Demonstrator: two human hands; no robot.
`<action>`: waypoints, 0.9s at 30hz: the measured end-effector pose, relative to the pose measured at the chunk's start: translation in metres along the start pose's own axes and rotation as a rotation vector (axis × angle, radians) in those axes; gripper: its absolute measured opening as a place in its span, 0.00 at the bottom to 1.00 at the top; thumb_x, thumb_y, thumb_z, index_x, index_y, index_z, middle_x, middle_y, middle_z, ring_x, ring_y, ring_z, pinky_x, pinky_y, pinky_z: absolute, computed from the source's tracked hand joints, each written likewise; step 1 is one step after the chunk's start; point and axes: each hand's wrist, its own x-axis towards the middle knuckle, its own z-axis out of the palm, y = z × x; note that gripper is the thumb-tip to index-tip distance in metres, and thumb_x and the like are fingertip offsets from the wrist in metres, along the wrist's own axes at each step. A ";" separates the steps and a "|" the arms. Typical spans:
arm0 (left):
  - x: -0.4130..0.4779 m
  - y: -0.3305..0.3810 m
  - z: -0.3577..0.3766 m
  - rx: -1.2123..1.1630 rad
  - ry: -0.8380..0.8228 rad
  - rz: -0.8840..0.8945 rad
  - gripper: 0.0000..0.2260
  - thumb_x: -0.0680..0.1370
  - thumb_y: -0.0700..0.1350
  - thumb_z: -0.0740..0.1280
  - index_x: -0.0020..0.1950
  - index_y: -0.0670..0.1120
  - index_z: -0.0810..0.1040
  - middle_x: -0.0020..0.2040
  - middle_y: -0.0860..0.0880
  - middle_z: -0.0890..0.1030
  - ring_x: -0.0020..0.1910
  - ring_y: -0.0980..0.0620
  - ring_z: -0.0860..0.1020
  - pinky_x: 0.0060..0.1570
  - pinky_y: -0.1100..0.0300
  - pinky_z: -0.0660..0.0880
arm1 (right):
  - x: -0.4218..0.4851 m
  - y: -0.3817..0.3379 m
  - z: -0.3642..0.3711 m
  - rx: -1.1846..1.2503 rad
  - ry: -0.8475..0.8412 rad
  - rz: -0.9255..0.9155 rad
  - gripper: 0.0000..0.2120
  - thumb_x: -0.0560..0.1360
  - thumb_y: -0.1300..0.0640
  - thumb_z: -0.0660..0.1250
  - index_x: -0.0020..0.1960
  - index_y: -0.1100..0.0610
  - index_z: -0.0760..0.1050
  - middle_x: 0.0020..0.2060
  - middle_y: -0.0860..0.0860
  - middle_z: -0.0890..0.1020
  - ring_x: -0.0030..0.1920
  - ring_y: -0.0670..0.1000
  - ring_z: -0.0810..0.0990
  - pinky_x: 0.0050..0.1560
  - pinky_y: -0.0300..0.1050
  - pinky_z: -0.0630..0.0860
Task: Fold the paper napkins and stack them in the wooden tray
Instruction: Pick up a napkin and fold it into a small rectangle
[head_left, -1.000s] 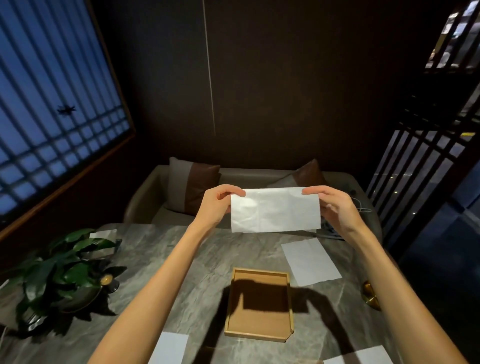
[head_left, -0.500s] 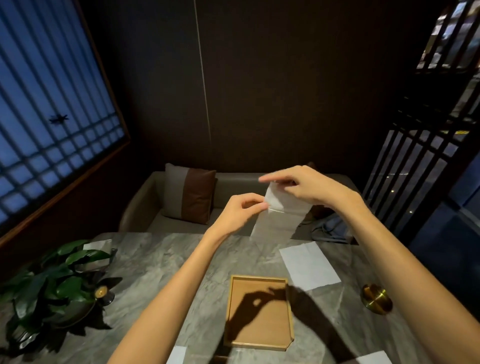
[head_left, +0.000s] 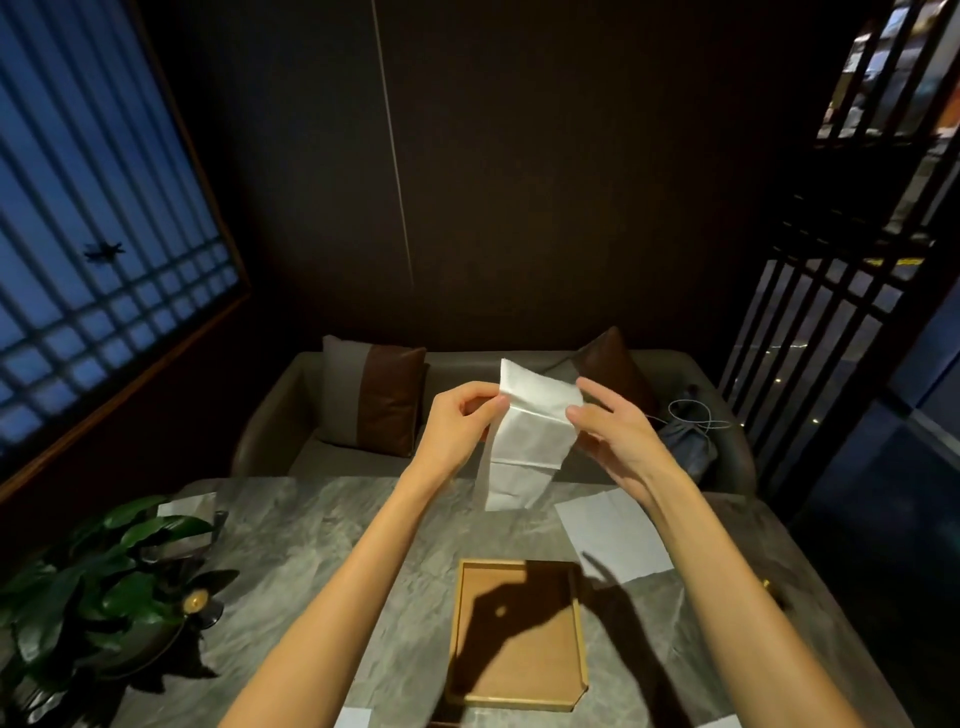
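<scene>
The person is holding one paper napkin (head_left: 530, 431) up in the air, above the far half of the table (head_left: 311, 545), well above the wooden tray (head_left: 581, 639). The left hand (head_left: 457, 426) is pinching the left edge of the napkin between thumb and fingers (head_left: 491, 402). The right hand (head_left: 615, 431) is standing at the right edge with the thumb and forefinger spread; they are touching the paper or are just beside it, and I cannot tell if they are truly gripping it. The napkin is hanging down long and narrow, with creases across it, so I am judging that it is folded once and a second fold is in hand.

The tray is lying near the middle of the table, toward the near edge, and it is showing only its bare bottom with the shadow of the hands on it. So nothing is stacked yet, as far as I see. One flat napkin (head_left: 613, 535) is waiting on the table near the right edge, just beyond the tray's far right corner. Two more white corners (head_left: 353, 718) are showing at the near edge. One more sheet (head_left: 184, 506) is lying by the plant (head_left: 93, 587) at the left edge. I am thinking the task is only beginning: this napkin is not finished, and the others are still unfolded.
</scene>
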 end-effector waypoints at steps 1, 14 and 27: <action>0.000 -0.001 -0.001 0.002 0.007 -0.005 0.06 0.82 0.43 0.69 0.52 0.51 0.85 0.46 0.58 0.87 0.45 0.59 0.86 0.43 0.64 0.83 | 0.003 -0.001 0.002 0.014 0.012 -0.052 0.29 0.73 0.57 0.76 0.70 0.46 0.71 0.55 0.50 0.86 0.54 0.51 0.86 0.46 0.43 0.83; 0.000 0.006 -0.007 -0.063 -0.038 -0.025 0.08 0.81 0.40 0.68 0.53 0.51 0.84 0.48 0.53 0.88 0.48 0.53 0.87 0.42 0.64 0.83 | -0.005 -0.019 0.013 -0.191 -0.015 -0.120 0.10 0.77 0.56 0.71 0.52 0.42 0.83 0.51 0.44 0.87 0.50 0.46 0.86 0.44 0.39 0.83; -0.001 0.010 -0.006 -0.258 -0.179 -0.130 0.12 0.80 0.49 0.69 0.63 0.51 0.80 0.55 0.52 0.87 0.53 0.50 0.86 0.48 0.56 0.84 | -0.014 -0.038 0.019 -0.333 0.127 -0.404 0.16 0.80 0.61 0.65 0.42 0.43 0.83 0.42 0.33 0.84 0.47 0.36 0.82 0.37 0.29 0.78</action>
